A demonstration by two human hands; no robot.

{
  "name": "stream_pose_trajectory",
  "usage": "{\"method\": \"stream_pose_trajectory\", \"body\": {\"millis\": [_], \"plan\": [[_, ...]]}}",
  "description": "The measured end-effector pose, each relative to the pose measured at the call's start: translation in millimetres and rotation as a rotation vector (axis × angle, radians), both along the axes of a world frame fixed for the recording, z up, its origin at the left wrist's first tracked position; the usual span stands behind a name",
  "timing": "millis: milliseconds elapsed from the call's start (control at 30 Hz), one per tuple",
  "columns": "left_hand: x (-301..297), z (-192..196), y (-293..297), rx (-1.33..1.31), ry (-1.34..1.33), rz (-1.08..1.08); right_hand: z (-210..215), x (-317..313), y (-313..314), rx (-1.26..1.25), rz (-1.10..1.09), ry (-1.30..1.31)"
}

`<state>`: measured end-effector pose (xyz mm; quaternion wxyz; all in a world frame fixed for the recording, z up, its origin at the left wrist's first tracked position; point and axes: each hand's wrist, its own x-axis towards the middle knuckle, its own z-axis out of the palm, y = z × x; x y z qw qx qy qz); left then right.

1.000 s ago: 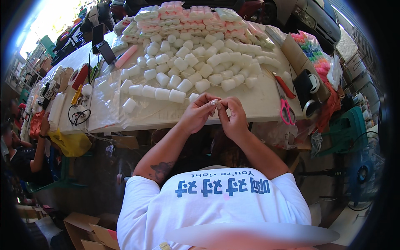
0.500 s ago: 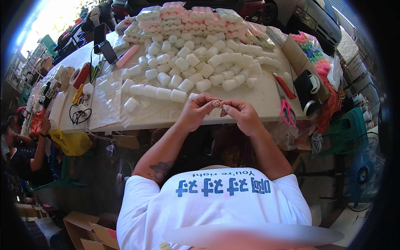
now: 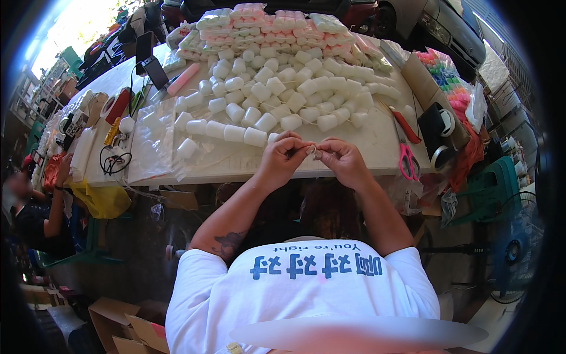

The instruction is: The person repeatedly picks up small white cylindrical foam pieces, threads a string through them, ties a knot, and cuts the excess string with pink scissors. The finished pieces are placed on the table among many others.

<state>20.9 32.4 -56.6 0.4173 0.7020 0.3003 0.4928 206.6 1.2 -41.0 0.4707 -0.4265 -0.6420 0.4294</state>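
My left hand (image 3: 279, 160) and my right hand (image 3: 346, 163) meet at the table's near edge, thumbs and fingers pinched together. Between the fingertips is something small and pale; it may be a bit of cord, but it is too small to make out. Just beyond my left hand runs a row of white foam cylinders (image 3: 255, 137), the nearest one partly hidden behind my fingers. Farther back lies a large heap of similar white cylinders (image 3: 279, 112), several of them joined by a thin cord.
Packed bags of pastel pieces (image 3: 253, 26) are stacked at the back of the table. Right of me lie pink-handled scissors (image 3: 408, 162) and a red-handled knife (image 3: 405, 126). Clear plastic bags (image 3: 152, 141) and a black cable (image 3: 115, 160) lie left. Another person (image 3: 35, 206) sits far left.
Both hands stay together at the table edge; their fingertips have shifted slightly, with the right fingers now more curled. The view has moved a little. The foam pieces stay as they were.
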Motion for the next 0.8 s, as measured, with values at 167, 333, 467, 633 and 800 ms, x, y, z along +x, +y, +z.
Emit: {"method": "stream_pose_trajectory", "body": {"millis": [167,333,467,633,800], "plan": [[2,3,5,0.142,0.036,0.104,3,-4,-4,0.332,-0.209,-0.269],[0,6,3,0.113,0.086,0.132,9,-4,-7,0.357,-0.236,-0.359],[1,5,2,0.094,0.088,0.110,13,-9,-9,0.440,-0.210,-0.306],[0,2,6,0.029,0.116,0.053,14,-14,-4,0.542,-0.159,-0.503],[-14,4,8,0.188,0.272,0.067,16,-3,-5,0.577,-0.073,-0.701]]}}
